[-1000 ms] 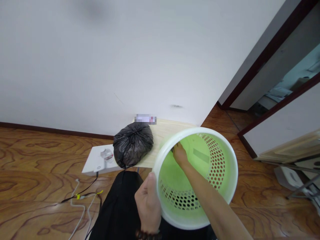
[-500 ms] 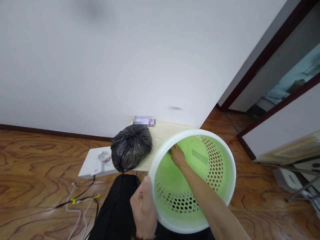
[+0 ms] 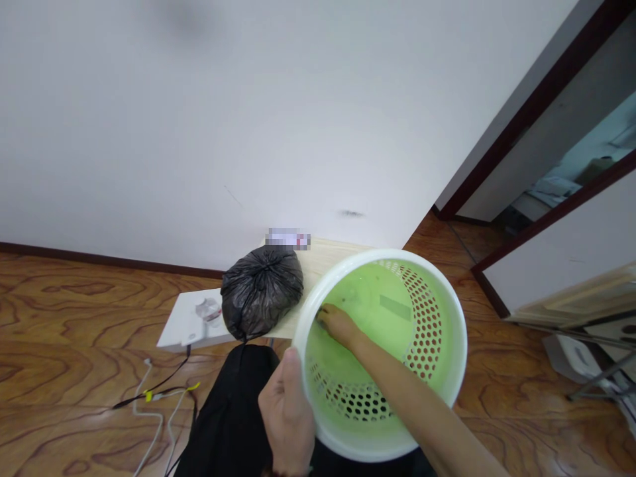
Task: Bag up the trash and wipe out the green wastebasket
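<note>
A round green plastic basket (image 3: 377, 368) with a white rim and perforated sides is tilted so its mouth faces me. My left hand (image 3: 287, 414) grips the rim on the left, thumb on top. Deep inside, my right hand (image 3: 340, 324) reaches to the left part of the inner wall. Its fingers are curled and partly hidden; a small dark thing shows at the fingertips, too unclear to name. Left of the basket, a tied black garbage bag (image 3: 263, 291) sits on a pale wooden board (image 3: 325, 255).
A white box (image 3: 186, 318) lies left of the bag, with white cables (image 3: 161, 424) and a black one on the wooden floor (image 3: 74, 371). Behind stands a white wall (image 3: 248, 132). To the right are a dark-framed doorway (image 3: 501, 159) and metal legs (image 3: 596, 377).
My right hand has moved left along the basket's inside, closer to the rim. The basket has shifted slightly up and left; my left hand stays on its rim.
</note>
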Motion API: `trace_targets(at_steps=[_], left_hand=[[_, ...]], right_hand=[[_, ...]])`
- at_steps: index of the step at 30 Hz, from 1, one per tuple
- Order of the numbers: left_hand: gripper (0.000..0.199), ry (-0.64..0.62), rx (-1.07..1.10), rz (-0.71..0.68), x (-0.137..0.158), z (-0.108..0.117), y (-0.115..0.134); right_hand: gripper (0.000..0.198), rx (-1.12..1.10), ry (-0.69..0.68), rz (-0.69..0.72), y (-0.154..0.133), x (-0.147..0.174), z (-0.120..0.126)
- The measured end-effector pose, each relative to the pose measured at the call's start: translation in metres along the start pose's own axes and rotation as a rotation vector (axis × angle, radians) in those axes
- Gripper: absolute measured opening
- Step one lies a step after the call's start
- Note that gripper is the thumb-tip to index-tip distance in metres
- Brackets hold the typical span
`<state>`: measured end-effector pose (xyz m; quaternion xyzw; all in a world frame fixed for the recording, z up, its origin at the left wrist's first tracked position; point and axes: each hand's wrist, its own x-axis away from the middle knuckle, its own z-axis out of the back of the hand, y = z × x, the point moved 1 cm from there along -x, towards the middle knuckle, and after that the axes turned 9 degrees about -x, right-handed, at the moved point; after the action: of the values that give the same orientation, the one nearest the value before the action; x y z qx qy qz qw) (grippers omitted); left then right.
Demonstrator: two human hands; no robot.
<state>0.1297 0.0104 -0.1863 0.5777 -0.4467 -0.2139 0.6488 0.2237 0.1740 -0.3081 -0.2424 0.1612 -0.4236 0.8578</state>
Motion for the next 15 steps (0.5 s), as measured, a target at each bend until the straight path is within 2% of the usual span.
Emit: trace_targets(at_steps=[2,3,5,7,11,13,15], left_hand=[[0.032,0.009,0.020,-0.006,0.002,-0.001,0.002],[0.032,0.013,0.035,-0.009,0.004,-0.001,0.003],[0.033,0.030,0.056,-0.005,0.007,-0.003,0.006],[0.035,0.034,0.062,-0.001,0.009,-0.003,0.010],[0.035,0.011,0.055,-0.006,0.012,-0.007,0.013],[0.035,0.023,0.061,-0.008,0.015,-0.010,0.015],[0.036,0.020,0.086,-0.003,0.017,-0.013,0.016]], right_hand=[[0.020,0.233,-0.276,0.075,0.011,0.018,0.006],[0.020,0.324,-0.358,0.061,0.018,0.026,0.012],[0.021,0.459,-0.437,-0.015,0.032,0.034,0.031],[0.024,0.543,-0.412,-0.094,0.042,0.035,0.052],[0.031,0.589,-0.217,-0.283,0.050,0.028,0.080],[0.029,0.568,-0.180,-0.370,0.045,0.028,0.076],[0.026,0.523,-0.202,-0.396,0.034,0.032,0.060]])
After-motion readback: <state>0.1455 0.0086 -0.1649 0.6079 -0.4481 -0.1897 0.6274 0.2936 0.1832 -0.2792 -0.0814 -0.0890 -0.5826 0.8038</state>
